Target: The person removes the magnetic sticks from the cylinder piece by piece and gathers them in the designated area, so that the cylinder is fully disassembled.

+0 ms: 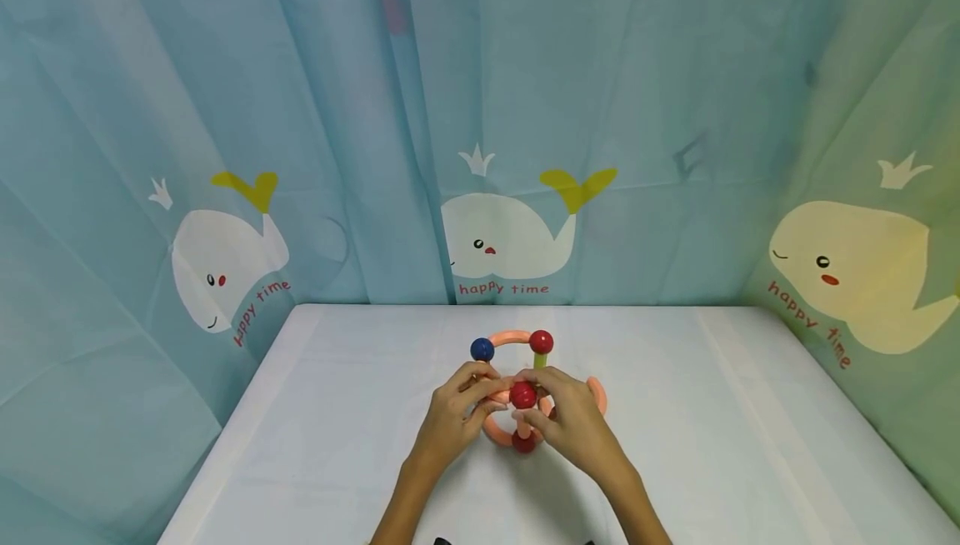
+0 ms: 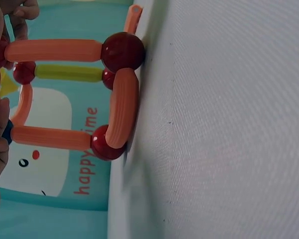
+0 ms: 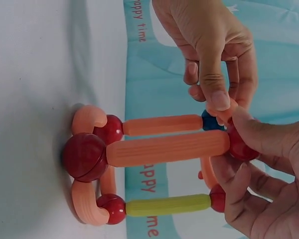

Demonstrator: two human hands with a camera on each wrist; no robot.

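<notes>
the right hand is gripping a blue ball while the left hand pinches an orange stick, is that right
Not quite: the ball the right hand grips is red, as the right wrist view shows. The left hand does pinch an orange stick.

The person's left forearm (image 1: 405,499) is slanting in toward the red ball (image 1: 522,395) from its near left; the right forearm (image 1: 637,499) is slanting in from its near right. The left hand (image 1: 457,407) is pinching an orange stick (image 1: 501,396) just left of the ball. The right hand (image 1: 573,412) is gripping the ball itself, its thumb lying along the near side and its fingers bending round the far side. Both wrists are resting well apart, nearer the body than the ball, with the backs of the hands facing up.
</notes>
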